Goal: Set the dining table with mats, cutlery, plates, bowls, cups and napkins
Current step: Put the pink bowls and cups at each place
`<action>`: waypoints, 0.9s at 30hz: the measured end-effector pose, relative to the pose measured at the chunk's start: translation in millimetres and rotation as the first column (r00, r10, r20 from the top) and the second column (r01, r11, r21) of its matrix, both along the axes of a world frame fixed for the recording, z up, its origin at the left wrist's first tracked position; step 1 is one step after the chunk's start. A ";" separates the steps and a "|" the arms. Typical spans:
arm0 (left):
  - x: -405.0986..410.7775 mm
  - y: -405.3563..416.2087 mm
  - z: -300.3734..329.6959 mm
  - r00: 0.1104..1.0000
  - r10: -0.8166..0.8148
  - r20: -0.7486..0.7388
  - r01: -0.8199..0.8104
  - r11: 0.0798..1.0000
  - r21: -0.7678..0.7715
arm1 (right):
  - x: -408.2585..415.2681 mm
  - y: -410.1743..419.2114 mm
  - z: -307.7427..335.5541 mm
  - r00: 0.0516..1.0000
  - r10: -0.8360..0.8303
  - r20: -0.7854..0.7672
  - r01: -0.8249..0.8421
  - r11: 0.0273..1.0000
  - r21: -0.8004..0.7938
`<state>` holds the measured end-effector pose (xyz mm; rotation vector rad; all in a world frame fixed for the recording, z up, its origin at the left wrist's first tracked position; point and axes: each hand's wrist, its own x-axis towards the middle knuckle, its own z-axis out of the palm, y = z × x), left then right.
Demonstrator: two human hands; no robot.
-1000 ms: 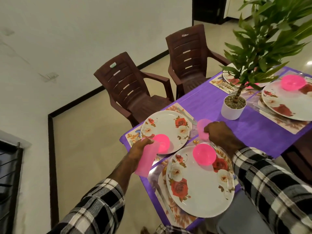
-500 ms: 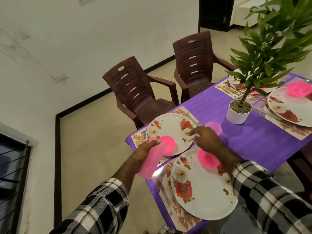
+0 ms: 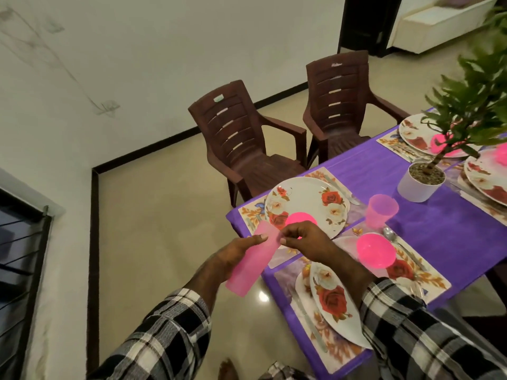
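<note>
left hand (image 3: pixel 233 256) grips the stack of pink cups (image 3: pixel 251 260) off the table's edge, right hand (image 3: pixel 304 239) pinching its top rim. one cup (image 3: pixel 382 211) already stands between the plates. cups nested tight (likely) could jerk free and drop to the floor.

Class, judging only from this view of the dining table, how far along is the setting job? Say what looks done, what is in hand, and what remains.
Done: mats, plates and pink bowls at four visible places; one pink cup stands on the tablecloth.
In hand: the left hand grips the stacked pink cups; the right hand pinches the stack's top.
Left: the other places show no cup, and no napkins are visible.
</note>
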<state>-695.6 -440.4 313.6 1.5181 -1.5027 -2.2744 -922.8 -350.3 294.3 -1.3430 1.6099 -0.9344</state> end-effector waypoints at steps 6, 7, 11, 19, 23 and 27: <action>81.9 -38.5 -15.7 0.996 -0.055 -0.075 0.055 0.998 0.007 | 69.7 -23.4 1.4 0.985 -0.172 0.010 0.171 0.982 0.079; 96.4 -46.4 -14.7 0.995 -0.042 -0.086 0.042 0.999 -0.008 | 83.3 -27.6 2.3 0.974 -0.223 0.033 0.220 0.972 0.084; 144.4 -83.5 -8.1 0.994 0.007 -0.114 -0.016 0.997 -0.074 | 129.8 -51.6 7.0 0.922 -0.379 0.079 0.368 0.921 0.128; 144.1 -149.0 -13.7 0.993 -0.001 -0.118 -0.001 1.000 -0.018 | 134.1 -99.9 17.7 0.789 -0.564 0.244 0.542 0.826 0.156; 119.7 -188.9 -27.2 0.995 -0.071 -0.074 0.072 0.997 0.006 | 110.1 -136.5 8.1 0.698 -0.656 0.287 0.640 0.751 0.160; 92.8 -248.0 -34.7 0.995 -0.096 -0.041 0.095 0.995 -0.024 | 80.9 -189.7 -4.4 0.633 -0.705 0.319 0.682 0.704 0.201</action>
